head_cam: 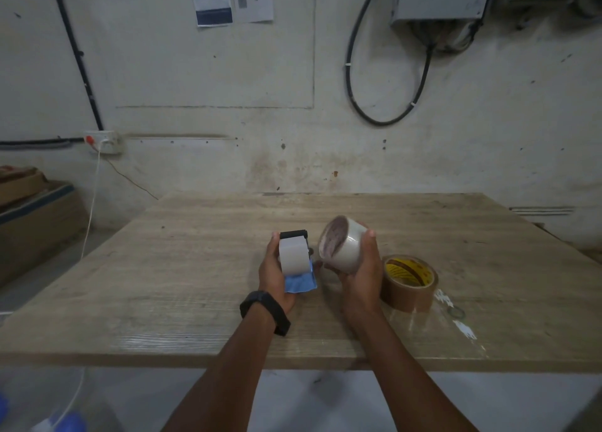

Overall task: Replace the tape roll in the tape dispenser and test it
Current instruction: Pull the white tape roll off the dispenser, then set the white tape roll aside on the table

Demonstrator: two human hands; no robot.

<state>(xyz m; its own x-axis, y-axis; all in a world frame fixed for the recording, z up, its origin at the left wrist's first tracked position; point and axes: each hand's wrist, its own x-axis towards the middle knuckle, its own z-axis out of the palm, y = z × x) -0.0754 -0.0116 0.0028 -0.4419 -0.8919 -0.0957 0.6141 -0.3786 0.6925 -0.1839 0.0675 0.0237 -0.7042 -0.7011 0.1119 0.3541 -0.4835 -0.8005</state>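
Gripping a blue-handled tape dispenser (pixel 294 260), left hand (pixel 272 273); right hand (pixel 360 277) cups a smooth pale tape roll (pixel 342 246).

Stood against the wall: a wooden table (pixel 195 268). Lay flat near its right front edge: a brown tape roll (pixel 410 283).

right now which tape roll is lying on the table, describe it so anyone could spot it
On the wooden table, look just right of the right hand. The brown tape roll lies flat there, unheld, with a yellow printed core; the other rolls are whitish.
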